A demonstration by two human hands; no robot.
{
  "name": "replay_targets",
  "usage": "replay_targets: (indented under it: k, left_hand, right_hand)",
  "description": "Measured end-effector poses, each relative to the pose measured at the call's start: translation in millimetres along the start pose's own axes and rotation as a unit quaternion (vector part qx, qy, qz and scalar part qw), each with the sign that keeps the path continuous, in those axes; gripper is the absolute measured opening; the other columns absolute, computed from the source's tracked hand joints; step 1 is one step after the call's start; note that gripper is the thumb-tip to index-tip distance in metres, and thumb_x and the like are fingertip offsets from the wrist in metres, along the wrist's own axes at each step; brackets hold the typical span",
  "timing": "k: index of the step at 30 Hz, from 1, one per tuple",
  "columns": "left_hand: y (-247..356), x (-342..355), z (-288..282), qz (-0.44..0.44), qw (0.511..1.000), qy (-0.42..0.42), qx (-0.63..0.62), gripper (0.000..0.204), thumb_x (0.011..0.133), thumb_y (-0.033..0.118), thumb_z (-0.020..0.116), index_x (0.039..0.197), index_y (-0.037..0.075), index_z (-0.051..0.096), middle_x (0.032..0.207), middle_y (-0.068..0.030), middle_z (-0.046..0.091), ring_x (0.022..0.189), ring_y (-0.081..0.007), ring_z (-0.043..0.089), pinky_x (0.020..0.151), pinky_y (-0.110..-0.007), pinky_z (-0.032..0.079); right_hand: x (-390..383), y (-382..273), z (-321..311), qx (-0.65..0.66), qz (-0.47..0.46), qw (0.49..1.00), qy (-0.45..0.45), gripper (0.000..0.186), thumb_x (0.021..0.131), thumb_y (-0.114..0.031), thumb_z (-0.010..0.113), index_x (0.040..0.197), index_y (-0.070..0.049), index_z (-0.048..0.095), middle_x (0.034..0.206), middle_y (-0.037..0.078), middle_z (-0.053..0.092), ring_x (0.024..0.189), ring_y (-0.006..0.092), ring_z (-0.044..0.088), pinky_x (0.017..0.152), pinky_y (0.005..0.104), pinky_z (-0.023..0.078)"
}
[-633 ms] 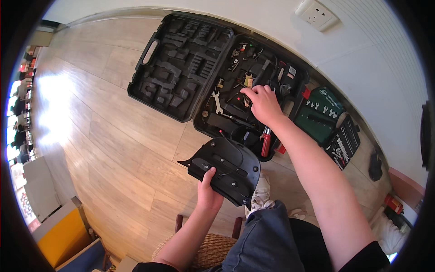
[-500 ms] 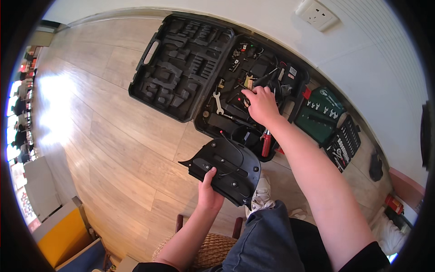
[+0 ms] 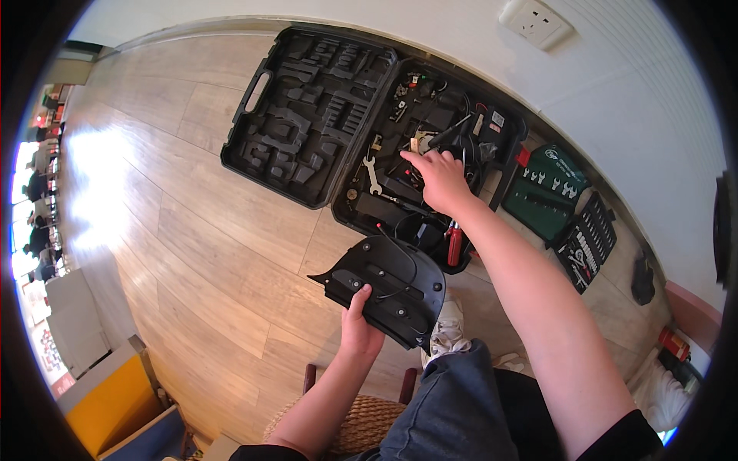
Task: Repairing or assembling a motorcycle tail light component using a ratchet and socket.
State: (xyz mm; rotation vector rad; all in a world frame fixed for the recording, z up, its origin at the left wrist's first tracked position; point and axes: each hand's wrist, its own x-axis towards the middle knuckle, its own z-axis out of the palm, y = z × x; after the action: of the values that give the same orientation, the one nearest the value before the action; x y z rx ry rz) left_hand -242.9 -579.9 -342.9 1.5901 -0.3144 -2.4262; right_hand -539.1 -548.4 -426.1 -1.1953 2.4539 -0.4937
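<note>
In my left hand is a curved black plastic panel with several screws on its face and a thin black cable. The thumb presses on top of its near edge; the other fingers are hidden underneath. My right hand reaches over the right half of an open black tool case, among loose small parts. Its index finger points left and the other fingers are bent, with nothing visible in them. Left of that hand lies an open-end wrench. A red-handled tool rests by the case's near right corner.
The case's moulded lid lies open on the wood floor. To the right are a green wrench pouch and a black socket set. A wall outlet sits above. My shoe stands below the panel.
My right hand has shifted slightly left over the case, its index finger now more stretched out. The left hand keeps its hold on the panel; the whole view has shifted a little.
</note>
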Motion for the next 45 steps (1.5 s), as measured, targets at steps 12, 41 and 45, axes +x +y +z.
replay_targets:
  k: [12,41,45]
  left_hand:
    - [1.2,2.7,-1.8,0.01,1.0,-0.008,0.002,0.047,0.101,0.031,0.062,0.141,0.006,0.057,0.139,-0.0093,0.065,0.13,-0.0274,0.06,0.115,-0.045,0.043]
    - [-20.0,-17.2,66.9,-0.048,0.971,-0.171,0.163,0.055,0.104,0.033,0.061,0.149,0.004,0.049,0.146,-0.0125,0.059,0.135,-0.0288,0.056,0.118,-0.047,0.042]
    - [-52.9,-28.3,124.5,-0.062,0.944,-0.211,0.244,0.052,0.103,0.025,0.063,0.148,0.003,0.048,0.143,-0.0121,0.061,0.131,-0.0293,0.06,0.115,-0.047,0.045]
  right_hand:
    - [-56.4,-25.0,-1.7,0.001,-0.081,0.997,0.021,0.044,0.079,0.0,0.067,0.119,-0.017,0.072,0.145,0.008,0.059,0.116,0.0296,0.055,0.097,0.0443,0.041]
    - [-364.3,123.0,-148.3,-0.034,-0.141,0.959,-0.243,0.014,0.091,-0.014,0.061,0.102,-0.012,0.069,0.1,0.008,0.07,0.106,0.0288,0.067,0.092,0.0447,0.055]
    - [-459.9,199.2,-150.7,0.032,0.039,0.977,-0.208,0.019,0.09,-0.01,0.063,0.107,-0.011,0.072,0.104,0.011,0.072,0.103,0.0342,0.068,0.087,0.0473,0.056]
